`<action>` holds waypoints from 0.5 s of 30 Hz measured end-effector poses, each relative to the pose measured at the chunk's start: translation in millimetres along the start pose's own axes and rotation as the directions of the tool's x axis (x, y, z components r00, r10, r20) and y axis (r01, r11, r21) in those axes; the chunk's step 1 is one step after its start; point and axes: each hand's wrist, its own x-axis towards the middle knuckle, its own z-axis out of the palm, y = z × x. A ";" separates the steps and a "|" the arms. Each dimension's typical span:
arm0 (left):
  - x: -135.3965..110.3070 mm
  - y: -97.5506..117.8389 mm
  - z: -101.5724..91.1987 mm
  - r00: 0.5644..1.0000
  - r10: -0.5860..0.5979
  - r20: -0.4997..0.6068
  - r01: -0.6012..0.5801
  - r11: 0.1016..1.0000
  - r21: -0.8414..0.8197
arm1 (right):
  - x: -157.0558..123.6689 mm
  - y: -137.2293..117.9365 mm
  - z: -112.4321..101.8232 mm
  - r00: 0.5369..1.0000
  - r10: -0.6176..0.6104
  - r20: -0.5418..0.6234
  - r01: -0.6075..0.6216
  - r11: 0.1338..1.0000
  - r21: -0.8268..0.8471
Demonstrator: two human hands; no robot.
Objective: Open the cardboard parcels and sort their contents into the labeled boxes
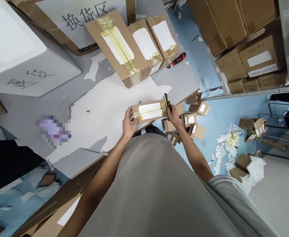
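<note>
The left hand grips one end of a small taped cardboard box at the bench edge. The right hand is closed around a yellow-black utility knife at the box's other end. Three larger boxes lie beyond.

The small box sits at the near edge of the table, the left hand at its left end and the right hand, with a cutter in it, at its right end. Behind it larger boxes lie side by side, a second cutter just right of them. Small cartons lie on the floor to the right
</note>
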 end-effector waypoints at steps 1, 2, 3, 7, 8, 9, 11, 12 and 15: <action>-0.5 -1.7 -1.4 1.000 0.003 0.010 -0.003 1.000 -0.004 | 0.2 -2.1 -4.3 1.000 -0.014 -0.001 0.014 1.000 -0.023; -0.2 -3.6 -3.5 1.000 0.003 0.021 -0.003 1.000 -0.005 | -0.4 -5.9 -8.9 0.999 -0.038 -0.007 0.037 0.998 -0.057; 0.8 -5.6 -5.9 0.999 0.000 0.034 0.000 1.000 -0.006 | -2.1 -11.7 -13.7 0.997 -0.075 -0.014 0.073 0.993 -0.096; 7.1 -12.7 -15.3 0.996 -0.013 0.084 0.015 1.000 -0.017 | -16.2 -53.0 -25.5 0.950 -0.282 0.131 0.307 0.917 -0.255; 8.3 -14.1 -16.7 0.996 -0.013 0.090 0.015 1.000 -0.016 | -20.5 -65.8 -24.8 0.921 -0.315 0.228 0.374 0.880 -0.292; 9.1 -15.3 -17.5 0.996 -0.012 0.092 0.013 1.000 -0.014 | -24.4 -78.4 -22.4 0.883 -0.331 0.332 0.438 0.835 -0.333; 9.5 -17.6 -18.0 0.996 -0.003 0.092 0.004 1.000 -0.016 | -30.5 -101.2 -13.6 0.796 -0.319 0.514 0.557 0.718 -0.417; 9.1 -18.8 -17.8 0.996 0.002 0.091 0.000 1.000 -0.021 | -32.4 -110.7 -8.1 0.756 -0.302 0.581 0.609 0.650 -0.454; 6.8 -23.0 -16.9 0.996 0.011 0.089 -0.007 0.999 -0.046 | -34.2 -131.4 6.3 0.671 -0.249 0.699 0.718 0.453 -0.528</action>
